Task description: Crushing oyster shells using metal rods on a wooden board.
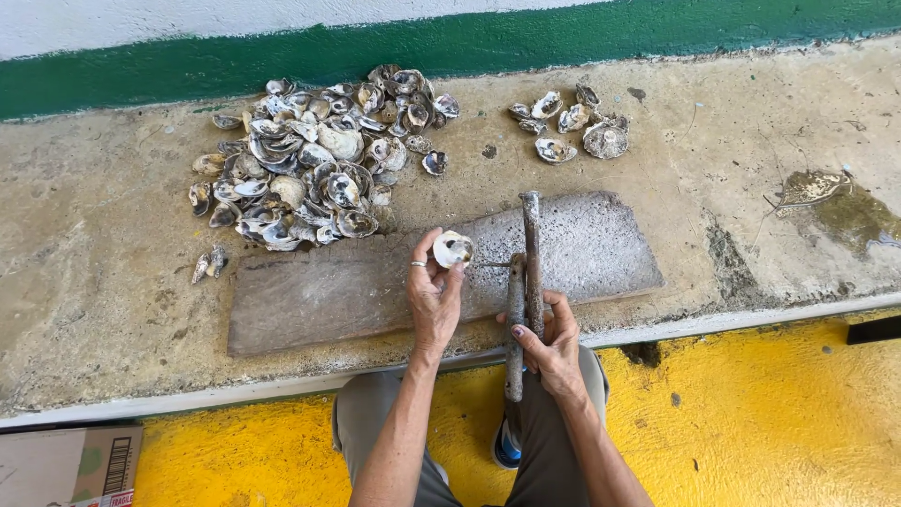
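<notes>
The left hand (434,299) is pinching a single pale shell half (454,249) between thumb and fingertips, holding it up just above the weathered wooden board (310,296), pearly inside turned toward the camera. A ring is showing on one finger of that hand. The right hand (554,345) is closing around a pair of long rusty metal tongs (524,282), fingers wrapped over both handles, and the tool is lying across the board with its far end pointing toward the wall. A thin metal tip is poking out sideways from the tongs toward the shell, coming very near it; whether it is touching, I cannot tell. The two hands are working close together but apart.

Beyond the board, a big heap of empty shells (314,164) is sitting on the rough concrete ledge (94,282), and a smaller cluster of shells (572,122) is lying well off to the right. Two stray shells (208,264) are resting by the board's left end. Below, the person's knees are hanging over a yellow floor (751,422), with a cardboard box (66,465) in the corner.
</notes>
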